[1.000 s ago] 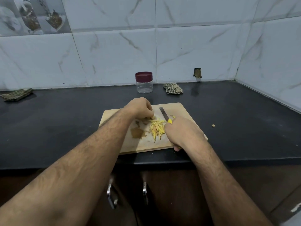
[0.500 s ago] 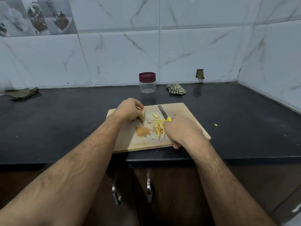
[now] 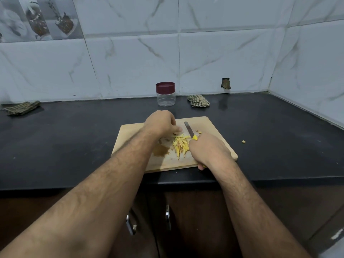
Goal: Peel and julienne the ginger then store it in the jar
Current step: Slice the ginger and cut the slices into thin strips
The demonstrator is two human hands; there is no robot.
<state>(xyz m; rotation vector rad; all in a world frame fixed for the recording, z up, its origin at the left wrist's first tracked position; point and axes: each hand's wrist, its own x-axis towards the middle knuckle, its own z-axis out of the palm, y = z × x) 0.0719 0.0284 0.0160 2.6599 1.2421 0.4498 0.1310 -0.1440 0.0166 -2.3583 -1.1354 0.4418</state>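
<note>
Both hands are over the wooden cutting board (image 3: 214,125) now. The right hand (image 3: 210,151) is wrapped around the yellow handle of the knife (image 3: 189,129), and the blade points away from the person, angled a little to the left, its tip toward the far edge of the board. Just left of that fist lies the pile of julienned ginger (image 3: 180,144), the yellow strips running mostly near-to-far, roughly in line with the blade. The left hand (image 3: 161,122) sits at the far-left end of the pile, fingers curled down toward the board; whether they pinch a remaining bit of ginger I cannot tell, since the knuckles hide it. So the ginger lies between the two hands, touching or nearly touching the right one, with the blade just beyond the strips.

The jar (image 3: 165,94) stands beyond the board near the wall, its maroon lid on, and the left hand is the nearer one to it. A few ginger scraps (image 3: 198,131) sit right of the blade, and one crumb (image 3: 243,141) has strayed onto the black counter (image 3: 74,138). By my reckoning, cutting is almost done; gathering comes next.
</note>
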